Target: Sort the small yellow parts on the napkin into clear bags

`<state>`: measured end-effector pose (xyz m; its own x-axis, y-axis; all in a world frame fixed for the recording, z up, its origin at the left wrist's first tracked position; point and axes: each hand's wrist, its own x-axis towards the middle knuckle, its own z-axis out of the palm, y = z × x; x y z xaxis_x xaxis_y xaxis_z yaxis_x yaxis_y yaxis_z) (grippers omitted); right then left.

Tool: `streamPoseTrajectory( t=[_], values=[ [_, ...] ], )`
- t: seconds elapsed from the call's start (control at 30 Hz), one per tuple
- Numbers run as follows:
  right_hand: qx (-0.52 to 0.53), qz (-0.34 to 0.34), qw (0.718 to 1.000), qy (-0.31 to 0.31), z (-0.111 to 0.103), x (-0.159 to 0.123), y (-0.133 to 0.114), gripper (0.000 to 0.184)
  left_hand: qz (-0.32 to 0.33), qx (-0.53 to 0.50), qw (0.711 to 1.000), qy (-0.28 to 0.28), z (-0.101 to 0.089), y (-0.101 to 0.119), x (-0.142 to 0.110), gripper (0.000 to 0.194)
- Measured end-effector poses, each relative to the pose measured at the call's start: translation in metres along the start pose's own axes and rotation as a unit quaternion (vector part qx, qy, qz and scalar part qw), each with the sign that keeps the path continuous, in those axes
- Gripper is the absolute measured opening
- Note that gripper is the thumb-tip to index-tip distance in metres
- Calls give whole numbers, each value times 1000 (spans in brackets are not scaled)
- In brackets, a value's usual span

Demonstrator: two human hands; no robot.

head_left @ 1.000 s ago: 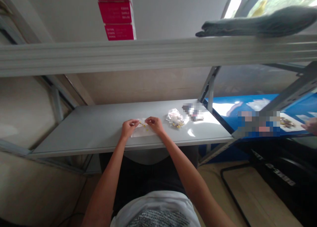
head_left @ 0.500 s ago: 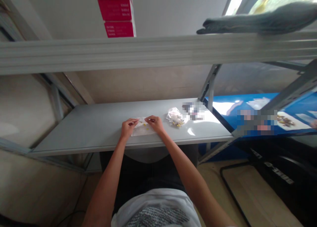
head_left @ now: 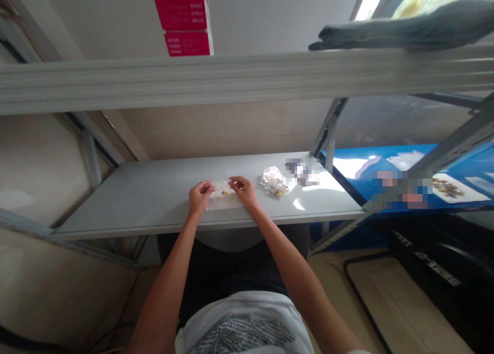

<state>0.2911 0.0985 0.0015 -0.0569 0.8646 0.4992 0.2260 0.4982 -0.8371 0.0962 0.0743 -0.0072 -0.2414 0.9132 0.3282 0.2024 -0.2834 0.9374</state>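
Whitish sheet (head_left: 222,205) with yellow bits (head_left: 227,193) is being flanked by the left hand (head_left: 199,195) and right hand (head_left: 244,189), left of the clear bag (head_left: 273,179), its long axis being pointed toward that bag. Thumbs are being held near fingertips; whether anything is being pinched cannot be told.

We seem to be in a small workshop or storeroom: metal shelf framing (head_left: 247,81) surrounds the grey worktop (head_left: 154,189) under our grip, red boxes (head_left: 181,14) stand above, and a blue table (head_left: 351,163) adjoins to the right.
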Motion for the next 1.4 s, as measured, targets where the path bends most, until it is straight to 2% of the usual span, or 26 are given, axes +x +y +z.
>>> streamPoseTrajectory(
  t=[0.1, 0.17, 0.23, 0.33, 0.4, 0.43, 0.53, 0.63, 0.73, 0.8, 0.97, 1.1, 1.17, 1.27, 1.33, 1.4],
  values=[
    [-39, -29, 995, 90, -11, -1, -9, 24, 13, -6, 997, 77, -11, -1, 0, 54],
    [-88, -36, 988, 125, -32, -1, -12, 26, 16, 27, 993, 115, -31, -2, 0, 57],
    [-170, -19, 974, 146, -64, -1, -11, 25, 5, 99, 986, 131, -57, -3, 1, 52],
    [-341, 46, 927, 148, -113, 1, -2, 24, -28, 262, 956, 132, -91, -6, 3, 41],
    [-425, 102, 890, 131, -136, 1, 4, 39, -31, 345, 930, 122, -103, -7, 4, 38],
    [-444, 125, 880, 115, -144, 2, 8, 44, -22, 381, 917, 120, -104, -7, 4, 39],
    [-428, 176, 884, 66, -154, 2, 16, 36, 21, 463, 877, 129, -99, -5, 1, 46],
    [-428, 170, 886, 58, -156, 3, 24, 32, 67, 490, 859, 132, -90, 2, -6, 47],
    [-468, 145, 869, 67, -160, 4, 28, 42, 127, 485, 859, 105, -77, 13, -14, 39],
    [-465, 149, 871, 59, -165, 4, 28, 42, 155, 474, 863, 82, -65, 22, -20, 34],
    [-410, 152, 897, 67, -177, 5, 24, 24, 216, 450, 866, -32, -35, 36, -34, 28],
    [-365, 93, 921, 102, -186, 4, 21, 18, 196, 466, 862, -29, -36, 28, -40, 30],
    [-299, 57, 945, 116, -189, 3, 17, 24, 172, 457, 873, -14, -43, 20, -41, 31],
    [-140, 45, 982, 121, -183, 2, 1, 32, 148, 422, 894, 8, -50, 16, -41, 31],
    [-39, 40, 991, 120, -169, 2, -15, 34, 148, 387, 910, 27, -46, 23, -42, 29],
    [50, 37, 993, 96, -144, 0, -33, 34, 159, 326, 931, 32, -32, 35, -44, 25]
  ],
)
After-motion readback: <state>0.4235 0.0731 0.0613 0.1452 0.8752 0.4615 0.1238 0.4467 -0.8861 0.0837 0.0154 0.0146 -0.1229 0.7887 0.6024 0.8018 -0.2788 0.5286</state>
